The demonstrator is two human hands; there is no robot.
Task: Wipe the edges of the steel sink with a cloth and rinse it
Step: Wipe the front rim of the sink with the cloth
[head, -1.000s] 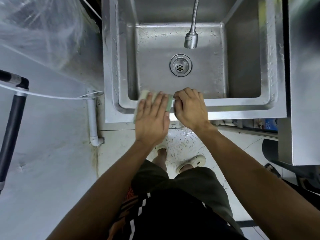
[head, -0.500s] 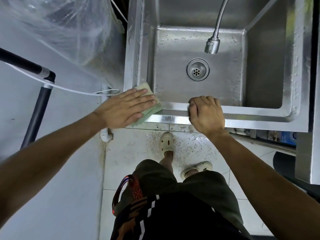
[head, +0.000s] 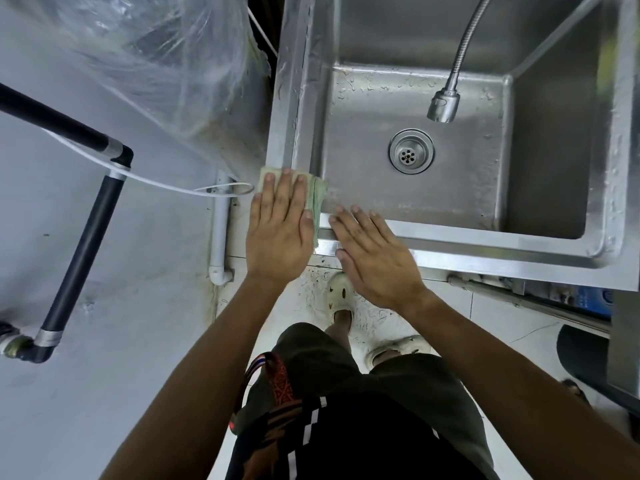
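View from above, looking down at a steel sink [head: 450, 251] and the person's two bare hands at its near left corner; the left hand [head: 278, 226] lies flat, fingers straight and together, pressing a folded pale green cloth [head: 317, 199] onto the rim where the near edge meets the left edge; nothing is gripped, the palm simply bears down, likely to keep the cloth's full face against the metal as it wipes; the cloth shows past the fingertips and along the thumb side, its right part hanging slightly over the inner lip of the basin; its long axis seems to run across the left rim, from the outer edge toward the basin, though the hand hides most of it; the right hand [head: 375, 258] is open too, fingers straight, resting just beside the cloth on the near rim, holding nothing, probably for balance; the basin is wet with droplets; a drain [head: 411, 156] sits in its floor and a flexible tap [head: 442, 105] hangs above, no water visibly running; rinsing looks not yet begun; a clear plastic bag [head: 166, 64] sits left of the sink.
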